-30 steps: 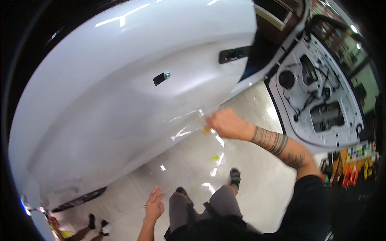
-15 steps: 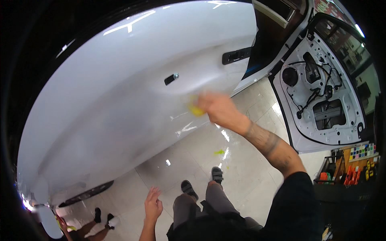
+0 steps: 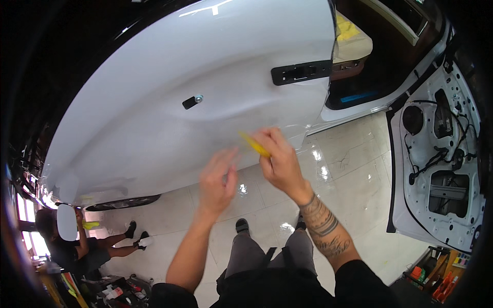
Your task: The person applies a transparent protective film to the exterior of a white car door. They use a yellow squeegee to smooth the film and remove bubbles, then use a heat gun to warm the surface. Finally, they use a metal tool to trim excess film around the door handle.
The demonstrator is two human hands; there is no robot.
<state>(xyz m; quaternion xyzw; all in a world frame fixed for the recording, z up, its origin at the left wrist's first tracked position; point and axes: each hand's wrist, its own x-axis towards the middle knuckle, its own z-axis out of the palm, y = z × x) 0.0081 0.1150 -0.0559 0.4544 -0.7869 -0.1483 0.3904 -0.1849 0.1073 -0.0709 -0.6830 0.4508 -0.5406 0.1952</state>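
Observation:
A flat yellow squeegee [image 3: 254,144] is gripped between the fingers and thumb of my right hand [image 3: 281,163]. That hand hovers in front of the lower part of a white car door [image 3: 138,123]; I cannot tell whether the blade touches it. To its left is my left hand [image 3: 217,179], raised with fingers apart and nothing visible in it, its fingertips blurred by motion. Above my hands, the door has a black handle recess [image 3: 300,73] and a small dark cutout [image 3: 190,102] with a round metal piece beside it.
On the right hangs another open door [image 3: 441,149], its inner side stripped to wiring. A tool box [image 3: 436,274] stands at the lower right. At the lower left another person [image 3: 84,246] is by the side mirror [image 3: 67,222]. Glossy tiles [image 3: 354,179] cover the floor.
My left hand has risen from low by my legs to the door, close to my right hand. The right hand has turned, still holding the squeegee. The view has shifted, showing more of the other person.

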